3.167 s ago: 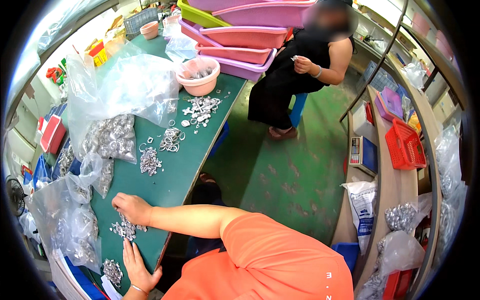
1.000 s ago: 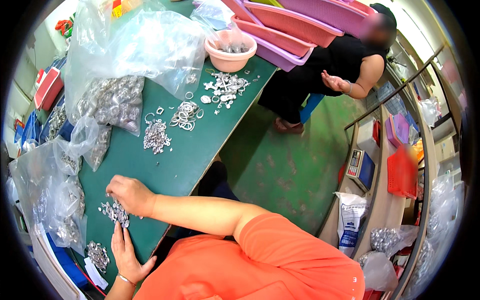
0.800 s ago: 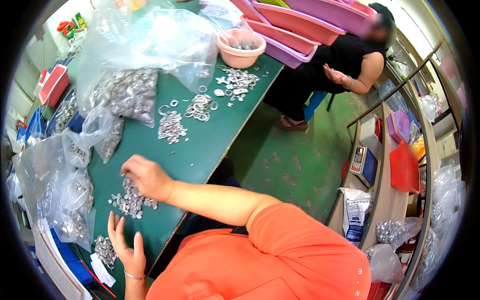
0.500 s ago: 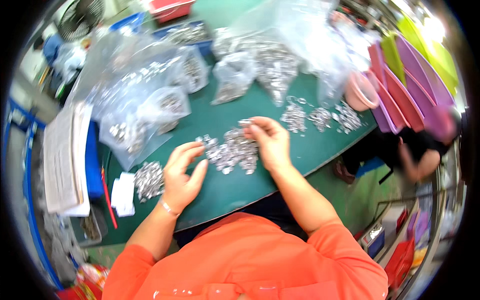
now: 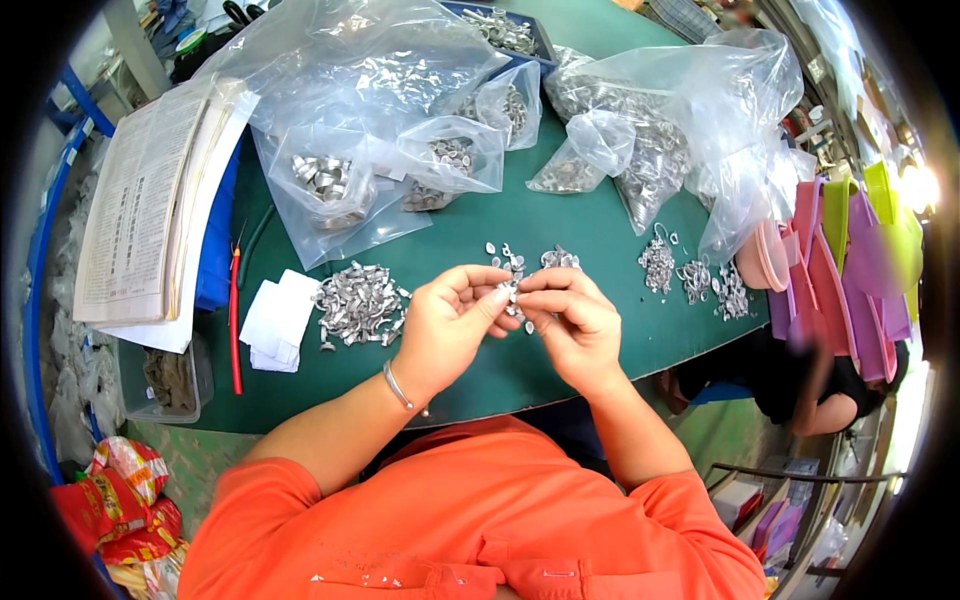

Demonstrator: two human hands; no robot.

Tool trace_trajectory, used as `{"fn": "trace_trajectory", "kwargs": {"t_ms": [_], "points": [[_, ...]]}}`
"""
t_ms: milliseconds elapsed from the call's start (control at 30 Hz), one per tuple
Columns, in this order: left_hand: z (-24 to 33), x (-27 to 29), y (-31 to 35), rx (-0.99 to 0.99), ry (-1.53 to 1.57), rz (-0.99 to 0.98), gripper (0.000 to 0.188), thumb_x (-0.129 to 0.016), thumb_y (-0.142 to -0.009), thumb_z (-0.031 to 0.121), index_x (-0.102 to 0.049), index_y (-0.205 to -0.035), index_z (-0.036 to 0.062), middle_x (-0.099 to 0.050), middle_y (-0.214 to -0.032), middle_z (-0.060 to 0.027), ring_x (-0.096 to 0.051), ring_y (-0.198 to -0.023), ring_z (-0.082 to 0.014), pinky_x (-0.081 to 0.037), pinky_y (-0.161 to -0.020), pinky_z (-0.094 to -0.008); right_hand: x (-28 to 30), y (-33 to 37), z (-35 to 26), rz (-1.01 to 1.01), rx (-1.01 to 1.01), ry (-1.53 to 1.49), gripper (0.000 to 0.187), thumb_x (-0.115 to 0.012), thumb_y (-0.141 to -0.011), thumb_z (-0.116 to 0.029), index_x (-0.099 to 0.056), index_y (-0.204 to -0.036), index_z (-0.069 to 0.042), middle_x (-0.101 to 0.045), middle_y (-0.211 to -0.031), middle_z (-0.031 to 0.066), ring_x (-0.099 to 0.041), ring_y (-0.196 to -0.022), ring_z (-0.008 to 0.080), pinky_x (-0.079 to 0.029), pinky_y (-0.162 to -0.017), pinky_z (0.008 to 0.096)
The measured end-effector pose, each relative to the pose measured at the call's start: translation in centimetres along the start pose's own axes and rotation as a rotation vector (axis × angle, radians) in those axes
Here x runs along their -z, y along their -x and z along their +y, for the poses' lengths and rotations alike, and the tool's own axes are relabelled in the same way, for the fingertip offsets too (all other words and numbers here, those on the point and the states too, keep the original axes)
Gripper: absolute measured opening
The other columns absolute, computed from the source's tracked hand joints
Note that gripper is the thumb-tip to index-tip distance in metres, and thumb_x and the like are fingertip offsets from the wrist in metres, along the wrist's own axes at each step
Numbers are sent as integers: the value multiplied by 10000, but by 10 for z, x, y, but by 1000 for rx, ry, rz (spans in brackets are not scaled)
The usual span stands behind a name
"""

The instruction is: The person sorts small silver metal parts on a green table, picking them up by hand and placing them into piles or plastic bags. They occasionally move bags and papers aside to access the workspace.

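My left hand and my right hand meet in front of my chest, above the green table. Thumbs and fingertips of both pinch a small silver metal piece between them; its exact shape is too small to make out. Just beyond and partly under my fingers lies a pile of small flat silver pieces, much of it hidden by my hands. Beside my left wrist is a larger heap of curled silver metal pieces. A metal bangle circles that wrist.
White paper slips and a red pen-like tool lie at left, near a newspaper stack. Clear plastic bags of metal parts fill the far side. Small piles and a pink bowl stand right; a person sits beyond.
The view has swung, so the table sits differently in it. My left hand, open before, has come over to my right hand, and both now pinch at one small piece.
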State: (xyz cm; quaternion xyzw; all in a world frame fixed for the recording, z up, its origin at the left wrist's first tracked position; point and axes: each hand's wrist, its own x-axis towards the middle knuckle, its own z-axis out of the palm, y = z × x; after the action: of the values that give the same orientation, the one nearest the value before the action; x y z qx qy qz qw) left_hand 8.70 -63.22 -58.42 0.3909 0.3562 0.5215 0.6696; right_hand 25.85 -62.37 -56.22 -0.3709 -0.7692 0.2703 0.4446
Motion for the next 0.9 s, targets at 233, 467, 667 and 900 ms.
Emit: {"fn": "trace_trajectory", "kwargs": {"t_ms": [233,467,667,900], "points": [[-8,1,-2,-48,64,58,200,-582,-916,40,-548,-1102,-24,-656,-949,-105,-664,-814,-154,-548,-701,-250,-11,-9,-5,30,-218,-146,130,-672,-784,48,-673,-905,-3,-648,-873,97,-634,-789,170,-517,-676,268],[-5,1,-3,0,15,143,306,-565,-904,47,-480,-1195,1,-638,-1004,-112,-636,-859,-165,-501,-711,-269,4,-87,35,220,-94,198,82,-678,-767,-6,-676,-846,-27,-652,-783,92,-617,-679,176,-492,-633,295],[-4,7,-5,19,-17,163,277,-556,-894,42,-506,-1164,1,-646,-964,-102,-625,-808,-147,-485,-678,-255,28,-160,81,370,-243,-63,79,-680,-806,-40,-681,-875,0,-647,-727,22,-588,-669,75,-500,-552,242],[2,4,-3,50,28,168,251,-560,-895,48,-525,-1140,5,-648,-929,-92,-618,-783,-133,-482,-667,-245,98,-161,96,263,-150,383,166,-652,-809,-23,-685,-970,-6,-695,-840,105,-653,-746,159,-520,-729,287]]}}
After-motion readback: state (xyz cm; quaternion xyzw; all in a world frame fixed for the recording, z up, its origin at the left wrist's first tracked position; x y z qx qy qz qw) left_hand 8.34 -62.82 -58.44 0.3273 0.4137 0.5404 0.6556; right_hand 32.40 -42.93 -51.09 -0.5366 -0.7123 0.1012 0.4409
